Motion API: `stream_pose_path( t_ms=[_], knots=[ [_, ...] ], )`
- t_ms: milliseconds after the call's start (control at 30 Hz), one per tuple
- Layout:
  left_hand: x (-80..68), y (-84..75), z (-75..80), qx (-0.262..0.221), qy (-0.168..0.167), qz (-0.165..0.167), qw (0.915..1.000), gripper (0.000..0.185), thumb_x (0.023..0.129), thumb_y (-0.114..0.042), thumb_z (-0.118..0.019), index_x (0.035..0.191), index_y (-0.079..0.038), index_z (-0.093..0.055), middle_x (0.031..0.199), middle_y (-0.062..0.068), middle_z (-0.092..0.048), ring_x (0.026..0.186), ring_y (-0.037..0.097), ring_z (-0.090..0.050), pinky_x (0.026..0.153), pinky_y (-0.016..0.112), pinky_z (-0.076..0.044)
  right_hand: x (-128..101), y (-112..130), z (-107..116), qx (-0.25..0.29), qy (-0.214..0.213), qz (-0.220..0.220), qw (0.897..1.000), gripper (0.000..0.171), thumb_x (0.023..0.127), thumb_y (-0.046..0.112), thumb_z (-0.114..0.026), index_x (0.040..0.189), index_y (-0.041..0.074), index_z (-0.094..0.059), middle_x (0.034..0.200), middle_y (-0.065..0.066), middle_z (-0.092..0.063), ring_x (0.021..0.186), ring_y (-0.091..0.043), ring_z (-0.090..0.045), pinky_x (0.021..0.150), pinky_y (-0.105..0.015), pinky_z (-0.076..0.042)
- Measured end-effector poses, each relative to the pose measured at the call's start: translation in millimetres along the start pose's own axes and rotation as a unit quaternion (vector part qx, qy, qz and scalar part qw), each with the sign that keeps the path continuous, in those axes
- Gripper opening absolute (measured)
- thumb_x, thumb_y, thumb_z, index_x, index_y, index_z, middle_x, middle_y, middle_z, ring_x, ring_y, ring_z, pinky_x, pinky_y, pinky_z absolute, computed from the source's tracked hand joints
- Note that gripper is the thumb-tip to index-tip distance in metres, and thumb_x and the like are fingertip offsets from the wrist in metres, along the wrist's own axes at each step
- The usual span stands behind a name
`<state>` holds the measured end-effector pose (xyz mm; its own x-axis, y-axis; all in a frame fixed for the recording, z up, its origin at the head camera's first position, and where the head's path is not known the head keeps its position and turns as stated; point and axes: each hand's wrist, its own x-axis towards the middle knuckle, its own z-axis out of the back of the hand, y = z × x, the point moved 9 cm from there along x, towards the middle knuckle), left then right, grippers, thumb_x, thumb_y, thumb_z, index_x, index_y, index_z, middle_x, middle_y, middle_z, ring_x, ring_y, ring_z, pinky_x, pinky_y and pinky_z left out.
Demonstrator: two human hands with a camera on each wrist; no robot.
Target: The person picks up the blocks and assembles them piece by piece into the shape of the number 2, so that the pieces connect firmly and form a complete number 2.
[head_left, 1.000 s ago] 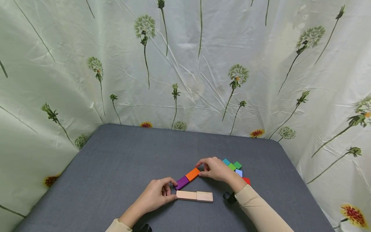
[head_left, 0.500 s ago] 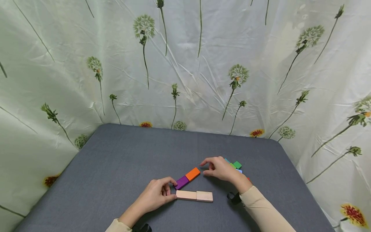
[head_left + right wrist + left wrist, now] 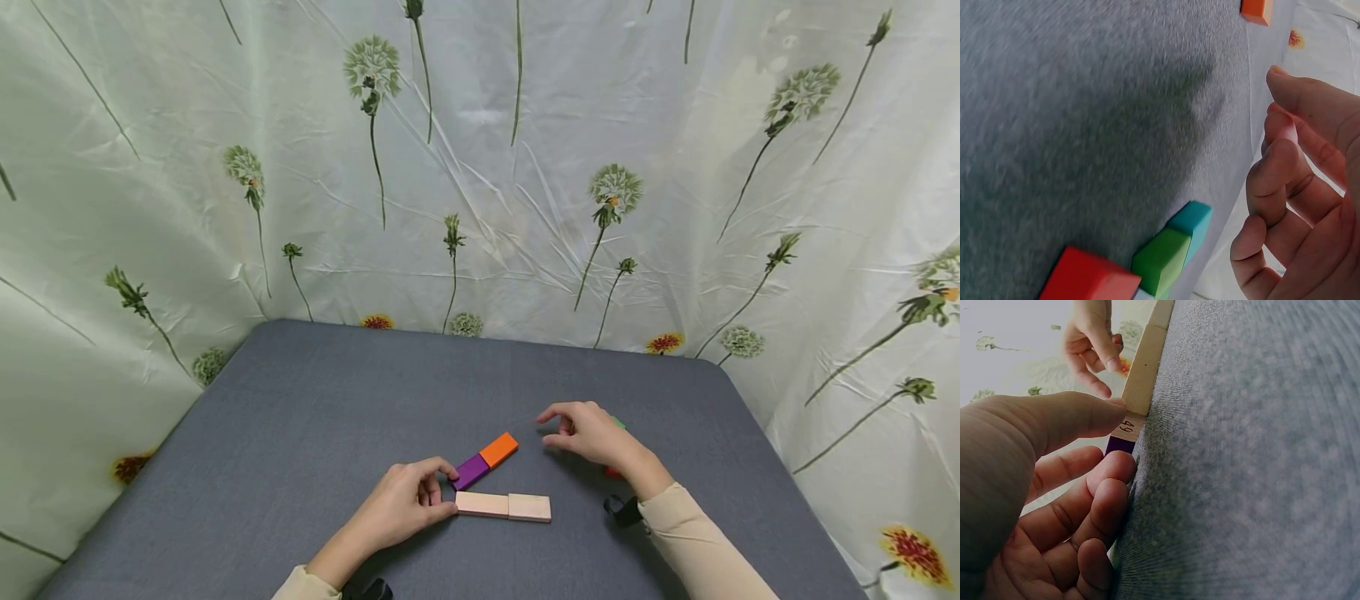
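My left hand [image 3: 405, 504] lies beside two rows of flat wooden blocks. Its index fingertip touches the near end of the purple block [image 3: 471, 472], and its thumb tip meets the left end of a plain block [image 3: 482, 504]. In the left wrist view the plain block [image 3: 1146, 369] runs away from the thumb, above a stamped "49". An orange block [image 3: 499, 450] continues the purple one up to the right. A second plain block [image 3: 529, 507] extends the lower row. My right hand [image 3: 592, 432] hovers right of the orange block, fingers loosely bent, holding nothing.
Under the right hand in its wrist view lie a red block [image 3: 1088, 278], a green block [image 3: 1163, 259] and a turquoise block [image 3: 1191, 225], close together. The grey tabletop [image 3: 360, 383] ends at a flowered curtain [image 3: 480, 167] behind.
My right hand has let go of the orange block's end and moved right, over the coloured blocks, hiding most of them. My left hand and both rows have stayed put.
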<state>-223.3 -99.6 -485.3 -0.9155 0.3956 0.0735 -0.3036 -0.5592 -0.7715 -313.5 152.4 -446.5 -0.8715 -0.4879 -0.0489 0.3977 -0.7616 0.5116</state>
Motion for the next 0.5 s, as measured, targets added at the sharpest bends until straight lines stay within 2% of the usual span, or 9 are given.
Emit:
stream_pose_path(
  t_ms=[200,500],
  knots=[
    [0.1,0.0,0.4,0.0,0.0,-0.001,1.0,0.029,0.089,-0.021,-0.089,0.113,-0.017,-0.073,0.074,-0.012,-0.061,0.059,-0.002,-0.051,0.055,0.02,-0.045,-4.6,-9.6,7.0,-0.004,-0.008,-0.028,1.0,0.029,0.097,0.021,-0.081,0.124,0.012,-0.077,0.075,0.005,-0.058,0.062,-0.008,-0.048,0.058,-0.023,-0.038],
    [0.3,1.0,0.1,0.006,-0.002,-0.003,1.0,0.029,0.089,-0.022,-0.09,0.113,-0.017,-0.074,0.074,-0.013,-0.061,0.059,-0.003,-0.051,0.055,0.02,-0.045,-11.7,-20.9,20.2,-0.002,-0.02,-0.037,0.999,0.03,0.098,0.021,-0.08,0.126,0.01,-0.076,0.077,0.004,-0.06,0.065,-0.011,-0.05,0.059,-0.025,-0.039]
  ],
)
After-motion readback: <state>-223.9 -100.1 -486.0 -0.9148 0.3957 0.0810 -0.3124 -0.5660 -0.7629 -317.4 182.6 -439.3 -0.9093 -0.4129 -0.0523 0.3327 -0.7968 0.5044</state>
